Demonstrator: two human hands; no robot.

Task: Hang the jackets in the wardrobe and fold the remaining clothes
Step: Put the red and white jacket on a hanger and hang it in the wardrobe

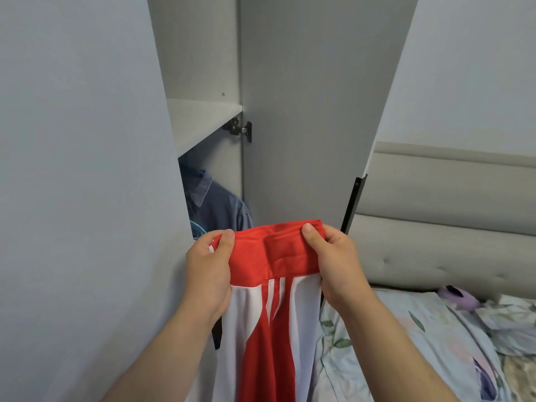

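- You hold a red and white jacket (275, 300) up in front of the open wardrobe (203, 123), gripping it by its red top edge with both hands.
- Your left hand (207, 274) pinches the left end of that red edge, thumb on the near face and fingers curled behind the cloth.
- Your right hand (336, 262) pinches the right end the same way, thumb tip resting on top of the red band, fingers wrapped round the far side.
- The jacket hangs straight down between your forearms; below the red band the cloth is white with a red panel and narrow red and white stripes down the middle.
- Just beyond your left hand, inside the wardrobe, a blue denim shirt (214, 201) hangs under a shelf (203, 111); a bit of light blue hanger (197, 229) shows just beside your left thumb.
- The wardrobe door (304, 111) stands open on the far side of the jacket, its metal hinge (239, 129) at the shelf's edge and a dark handle strip (352, 204) on its right edge.
- To the right lies a bed with floral bedding (420, 343) against a grey padded headboard (449, 227); a small purple item (458, 297) lies on the bedding near the headboard, too blurred to name.
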